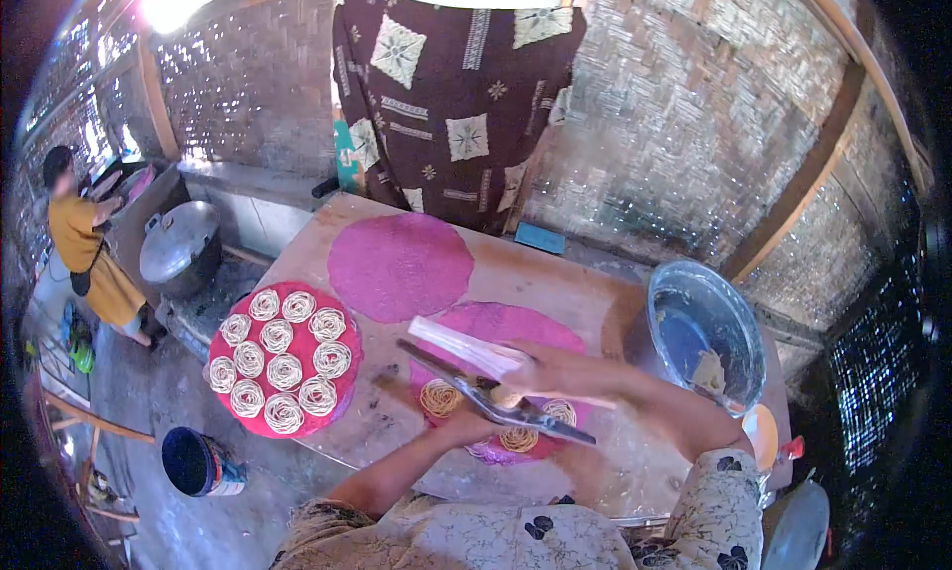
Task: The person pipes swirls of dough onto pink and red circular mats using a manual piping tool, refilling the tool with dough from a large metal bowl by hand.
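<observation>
Over a pink round mat (516,320) I hold a hand press made of a dark bar (558,428) and a pale bar (451,344), crossed at an angle. My right hand (531,370) is closed around the pale bar. Lower down, my left hand (471,427) grips the dark bar near its middle; its fingers are partly hidden. Pale dough sits between the two bars. Coiled noodle nests (439,398) lie on the mat beneath, partly covered by my hands and the press. At the left, a red-pink round mat (354,357) carries several finished-looking noodle nests (284,372).
Another pink mat (400,268) lies bare at the table's far side. A large tub (706,332) with dough stands right, beside a pale bowl (762,436). A dark bucket (203,463) is on the floor. Further left are a lidded pot (180,245) and a person (84,233).
</observation>
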Demonstrator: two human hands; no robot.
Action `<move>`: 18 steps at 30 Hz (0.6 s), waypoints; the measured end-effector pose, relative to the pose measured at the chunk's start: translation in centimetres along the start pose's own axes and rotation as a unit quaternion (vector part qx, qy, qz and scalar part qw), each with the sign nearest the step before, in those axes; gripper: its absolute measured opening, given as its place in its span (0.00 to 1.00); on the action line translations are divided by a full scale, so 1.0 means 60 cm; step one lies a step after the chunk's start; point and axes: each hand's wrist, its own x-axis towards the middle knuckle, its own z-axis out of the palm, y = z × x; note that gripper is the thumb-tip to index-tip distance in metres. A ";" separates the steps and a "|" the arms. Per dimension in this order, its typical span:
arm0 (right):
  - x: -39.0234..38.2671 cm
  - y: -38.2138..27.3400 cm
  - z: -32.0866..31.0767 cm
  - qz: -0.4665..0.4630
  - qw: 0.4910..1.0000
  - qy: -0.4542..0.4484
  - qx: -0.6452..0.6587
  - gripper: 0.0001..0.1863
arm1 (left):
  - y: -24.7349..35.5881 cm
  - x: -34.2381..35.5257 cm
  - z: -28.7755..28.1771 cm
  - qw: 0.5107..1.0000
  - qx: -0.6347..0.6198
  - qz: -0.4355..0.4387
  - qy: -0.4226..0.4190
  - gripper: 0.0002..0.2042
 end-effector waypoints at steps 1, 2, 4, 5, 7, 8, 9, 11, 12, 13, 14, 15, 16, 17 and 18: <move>-0.002 -0.002 -0.023 0.070 0.986 -0.079 0.130 0.42 | -0.001 -0.001 -0.014 0.997 -0.053 -0.027 0.055 0.21; -0.009 0.005 -0.041 0.141 0.943 -0.153 0.258 0.43 | 0.022 0.000 -0.033 0.997 -0.046 -0.038 0.044 0.22; -0.026 0.085 -0.031 0.148 0.896 -0.232 0.348 0.42 | 0.046 -0.005 -0.062 0.997 -0.025 -0.066 0.029 0.23; -0.040 0.104 -0.023 0.159 0.867 -0.253 0.398 0.42 | 0.042 -0.008 -0.068 0.993 -0.109 -0.049 0.025 0.22; -0.047 0.122 -0.025 0.133 0.874 -0.230 0.407 0.44 | 0.059 -0.014 -0.113 0.968 -0.247 -0.023 0.027 0.25; -0.041 0.137 -0.022 0.116 0.875 -0.231 0.410 0.45 | 0.060 -0.001 -0.136 0.928 -0.358 -0.026 0.095 0.28; -0.033 0.147 -0.028 0.113 0.877 -0.216 0.414 0.45 | 0.062 0.017 -0.163 0.869 -0.468 -0.007 0.161 0.31; -0.011 0.142 -0.051 0.121 0.875 -0.178 0.433 0.46 | 0.089 0.057 -0.221 0.696 -0.681 0.125 0.193 0.35; 0.013 0.144 -0.066 0.119 0.876 -0.171 0.436 0.46 | 0.096 0.070 -0.242 0.694 -0.684 0.106 0.196 0.35; 0.034 0.119 -0.080 0.134 0.876 -0.180 0.426 0.49 | 0.095 0.084 -0.263 0.690 -0.693 0.093 0.190 0.36; 0.053 0.085 -0.099 0.129 0.889 -0.202 0.391 0.48 | 0.073 0.099 -0.282 0.677 -0.700 0.110 0.200 0.35; 0.072 0.058 -0.115 0.123 0.901 -0.219 0.355 0.48 | 0.031 0.118 -0.299 0.664 -0.708 0.128 0.204 0.34; 0.093 0.057 -0.124 0.161 0.908 -0.201 0.330 0.47 | -0.012 0.135 -0.307 0.650 -0.718 0.144 0.202 0.33; 0.115 0.067 -0.129 0.197 0.913 -0.184 0.308 0.45 | -0.051 0.144 -0.307 0.644 -0.718 0.137 0.228 0.31; 0.131 0.072 -0.129 0.232 0.916 -0.166 0.282 0.44 | -0.091 0.155 -0.308 0.638 -0.715 0.132 0.254 0.28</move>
